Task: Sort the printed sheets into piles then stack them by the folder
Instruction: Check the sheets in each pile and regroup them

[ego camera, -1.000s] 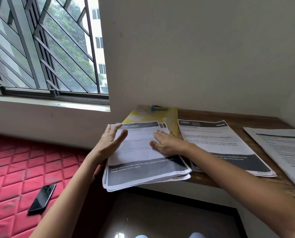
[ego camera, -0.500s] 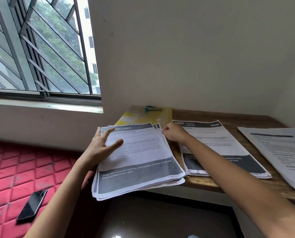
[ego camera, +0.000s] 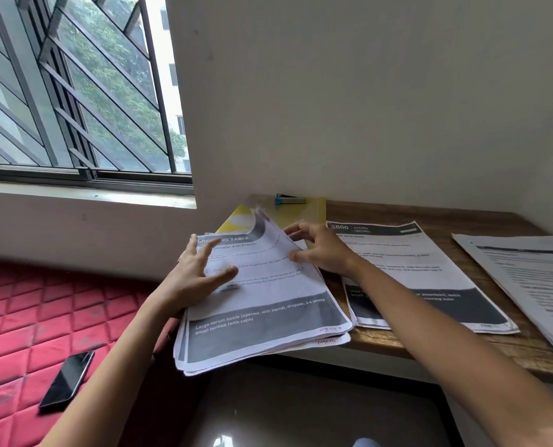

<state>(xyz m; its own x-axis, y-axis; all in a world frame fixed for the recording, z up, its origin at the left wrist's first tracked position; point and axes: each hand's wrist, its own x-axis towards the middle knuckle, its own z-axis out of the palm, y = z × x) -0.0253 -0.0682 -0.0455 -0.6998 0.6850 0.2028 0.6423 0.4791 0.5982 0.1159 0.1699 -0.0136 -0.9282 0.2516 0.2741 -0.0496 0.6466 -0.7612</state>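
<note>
A thick pile of printed sheets (ego camera: 262,321) lies on the left end of the wooden desk (ego camera: 394,345), hanging over its front edge. My left hand (ego camera: 201,274) rests on the pile's left side with fingers spread. My right hand (ego camera: 320,248) pinches the right edge of the top sheet, whose far right corner curls up. A yellow folder (ego camera: 312,209) lies under the pile's far end, by the wall. A second pile headed "S800" (ego camera: 407,272) sits to the right, and a third pile (ego camera: 533,282) lies at the far right.
A blue stapler (ego camera: 289,199) sits on the folder against the wall. A black phone (ego camera: 66,380) lies on the red quilted mattress (ego camera: 27,321) at the lower left. A barred window (ego camera: 75,91) fills the upper left. The wall corner closes the desk's right end.
My right hand left the middle of the left pile, went to its far right corner and now pinches the top sheet, lifting its corner. My left hand stays on the pile.
</note>
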